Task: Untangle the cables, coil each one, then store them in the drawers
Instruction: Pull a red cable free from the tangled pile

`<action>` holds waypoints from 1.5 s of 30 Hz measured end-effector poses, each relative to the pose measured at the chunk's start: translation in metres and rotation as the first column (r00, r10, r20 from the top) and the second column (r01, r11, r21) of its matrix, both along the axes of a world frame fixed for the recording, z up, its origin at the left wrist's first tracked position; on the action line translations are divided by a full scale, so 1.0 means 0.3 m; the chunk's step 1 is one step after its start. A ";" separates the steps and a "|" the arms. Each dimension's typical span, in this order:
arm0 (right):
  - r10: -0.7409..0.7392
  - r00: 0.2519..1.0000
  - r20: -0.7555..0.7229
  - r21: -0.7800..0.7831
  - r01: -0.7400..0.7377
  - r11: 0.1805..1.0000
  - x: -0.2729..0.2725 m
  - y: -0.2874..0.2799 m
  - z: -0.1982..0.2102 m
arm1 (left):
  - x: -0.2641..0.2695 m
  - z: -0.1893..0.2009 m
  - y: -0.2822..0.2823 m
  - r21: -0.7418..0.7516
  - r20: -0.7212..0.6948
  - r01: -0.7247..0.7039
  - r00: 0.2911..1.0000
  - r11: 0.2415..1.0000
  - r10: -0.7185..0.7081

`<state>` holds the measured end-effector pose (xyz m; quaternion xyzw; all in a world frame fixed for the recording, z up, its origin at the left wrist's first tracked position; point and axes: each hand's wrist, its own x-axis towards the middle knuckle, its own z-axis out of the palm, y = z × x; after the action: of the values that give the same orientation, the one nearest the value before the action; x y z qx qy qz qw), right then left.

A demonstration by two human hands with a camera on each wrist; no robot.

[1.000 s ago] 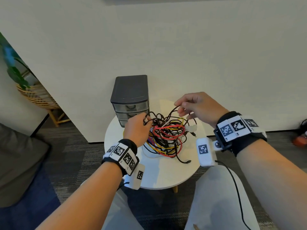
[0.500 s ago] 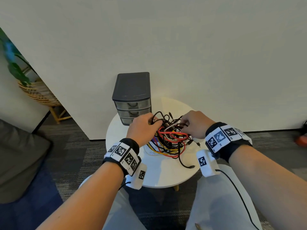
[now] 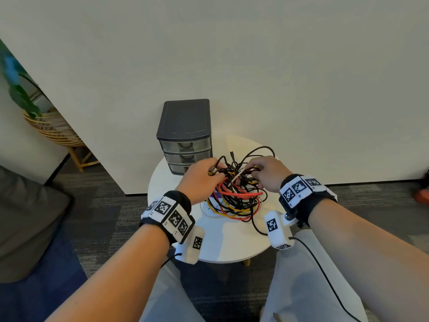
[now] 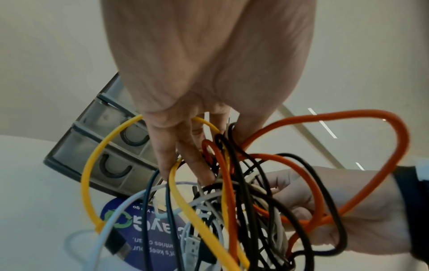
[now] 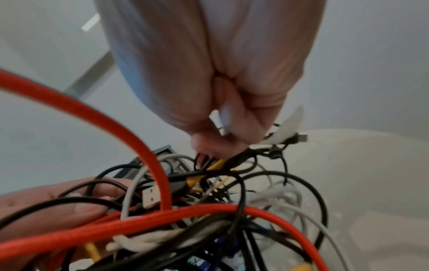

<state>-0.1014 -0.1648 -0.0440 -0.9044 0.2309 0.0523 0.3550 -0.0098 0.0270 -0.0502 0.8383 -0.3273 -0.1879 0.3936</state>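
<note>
a second ago the right hand [image 3: 267, 174] was lifted above the tangled heap of black, red, yellow and white cables [image 3: 236, 196]; now it pinches strands in the heap on the round white table [image 3: 227, 242]. the left hand [image 3: 200, 180] grips loops. untangling is barely begun; the dark grey plastic drawer unit [image 3: 184, 135] stays closed.

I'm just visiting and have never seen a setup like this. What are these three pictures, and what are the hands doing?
No machine here: a person wears three cameras. One picture looks down from the head; the two close-ups look along each wrist at the fingers. On a round white table stand a small grey drawer unit, its drawers closed, and a tangle of cables: black, red, yellow, white. The left hand and right hand both reach into it. The right hand's fingers pinch dark strands; the left hand's fingers hook through several loops.
</note>
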 end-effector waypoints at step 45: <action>0.258 0.934 -0.246 -0.006 -0.268 0.963 -0.018 0.144 0.262 | -0.028 0.059 -0.058 0.082 0.092 -0.017 0.996 0.996 0.010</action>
<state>-0.1068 -0.1217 0.0346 -0.9207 0.1504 0.2051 0.2958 -0.0181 0.0095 -0.0326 0.8638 -0.3313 -0.1599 0.3444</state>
